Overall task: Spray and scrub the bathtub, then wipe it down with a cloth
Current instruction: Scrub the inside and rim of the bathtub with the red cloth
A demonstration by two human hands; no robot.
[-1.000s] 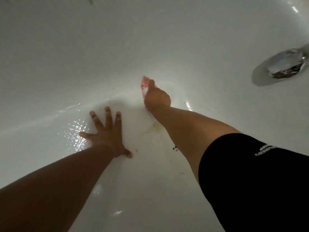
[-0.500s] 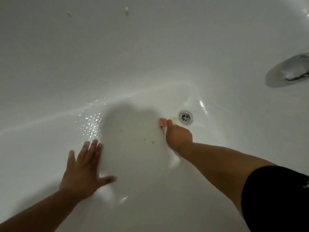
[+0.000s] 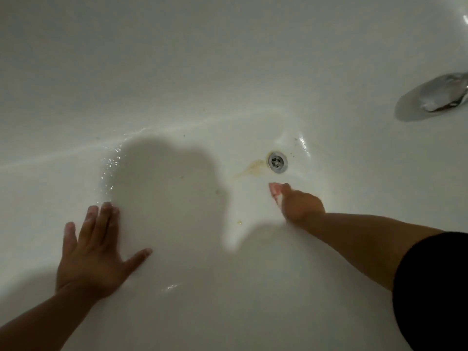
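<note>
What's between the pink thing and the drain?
Head view: only bare white tub lies between the pink scrubber and the drain; the yellow stain sits just left of that gap.

My left hand [image 3: 93,252] lies flat on the bathtub [image 3: 228,72] floor, thumb spread. My right hand [image 3: 301,206] grips a pink sponge [image 3: 275,190] near the drain [image 3: 277,162], beside a yellowish stain [image 3: 250,168].

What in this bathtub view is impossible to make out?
Head view only:
- Pink scrubber: mostly covered by the right hand gripping it; sponge or pad, cannot tell.
- Its fingers: hidden behind the hand's back.
- Chrome fitting: cut off by the right edge.
- Specks by the drain: too small to identify.
</note>
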